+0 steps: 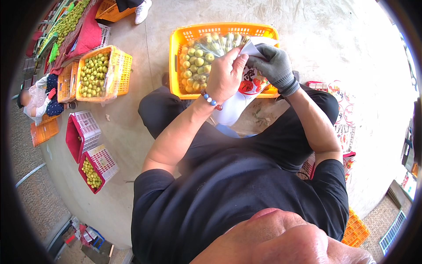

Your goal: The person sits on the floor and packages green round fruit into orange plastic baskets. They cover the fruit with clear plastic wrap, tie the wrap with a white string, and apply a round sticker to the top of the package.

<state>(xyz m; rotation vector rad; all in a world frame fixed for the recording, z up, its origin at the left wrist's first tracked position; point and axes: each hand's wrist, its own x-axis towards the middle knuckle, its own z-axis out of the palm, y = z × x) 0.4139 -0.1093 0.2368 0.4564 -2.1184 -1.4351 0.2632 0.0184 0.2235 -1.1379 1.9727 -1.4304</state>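
A yellow plastic crate [174, 62] stands before me, holding round green-yellow fruit [197, 61] and several clear plastic bags of fruit [230, 39]. Over its near right part, my bare left hand [229, 74], with a beaded bracelet [212, 100] at the wrist, pinches the edge of a white printed sheet or bag [237, 102]. My right hand [272, 66], in a grey knit glove, grips the same white piece close beside it. The printed piece hangs below both hands towards my lap, showing red and black print. Whether it is paper or plastic I cannot tell.
At the left stand yellow crates [127, 74] of fruit [95, 74] and red-lined white crates [107, 161]. A person [41, 95] sits beyond them; another's shoe [142, 12] shows at the top. Printed packaging [344, 109] lies at my right, with orange crates [355, 231] lower down.
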